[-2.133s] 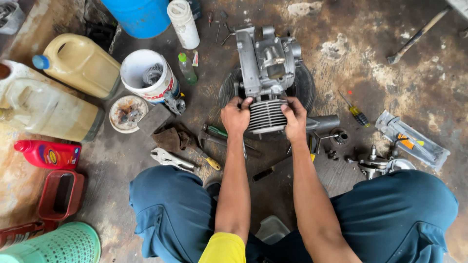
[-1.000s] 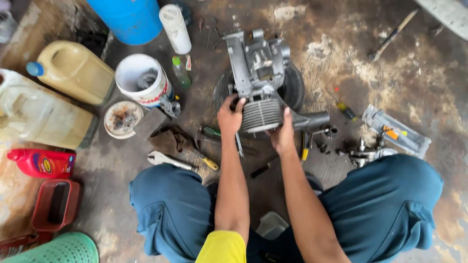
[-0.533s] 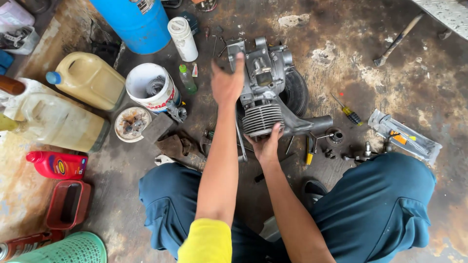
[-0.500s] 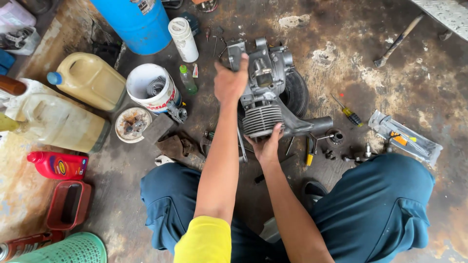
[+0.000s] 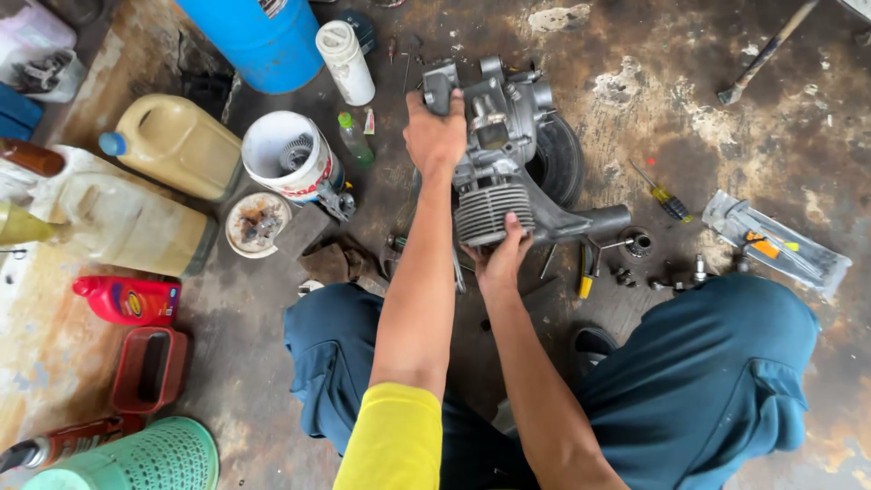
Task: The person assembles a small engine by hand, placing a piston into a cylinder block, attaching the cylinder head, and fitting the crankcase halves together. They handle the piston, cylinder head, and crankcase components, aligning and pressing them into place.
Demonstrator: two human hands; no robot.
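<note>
Engine: a grey cast-metal engine block with a finned cylinder [image 5: 494,154] stands on a black rubber tyre [image 5: 564,163] on the stained concrete floor [image 5: 689,100], straight ahead of the seated person's knees.
Left hand: the left hand [image 5: 435,136] lies on the upper left of the engine block, its grip clamped over the casing's top corner.
Right hand: the right hand [image 5: 499,259] sits under the finned cylinder at the near end, its grip closed on the lower fins, thumb on the front face.
Right of the engine: a screwdriver with a yellow and black handle [image 5: 662,195] lies beside the tyre; a clear plastic packet of small tools [image 5: 776,245] lies further right; small metal nuts and fittings [image 5: 649,268] are scattered near the right knee; yellow-handled pliers [image 5: 587,268] lie just below the engine's grey arm.
Left of the engine: a white plastic bucket holding a metal part [image 5: 290,159], a shallow dish of greasy bits [image 5: 257,222] and a small green bottle [image 5: 354,141] sit near the left forearm.
Far left: two yellowish plastic jerrycans [image 5: 154,195], a red oil bottle [image 5: 132,299], a red rectangular tray [image 5: 150,367] and a green mesh basket [image 5: 136,458].
Top: a blue plastic drum [image 5: 259,36] and a white cylindrical bottle [image 5: 345,59] stand beyond the bucket; a long-handled hammer [image 5: 762,54] lies at the upper right.
</note>
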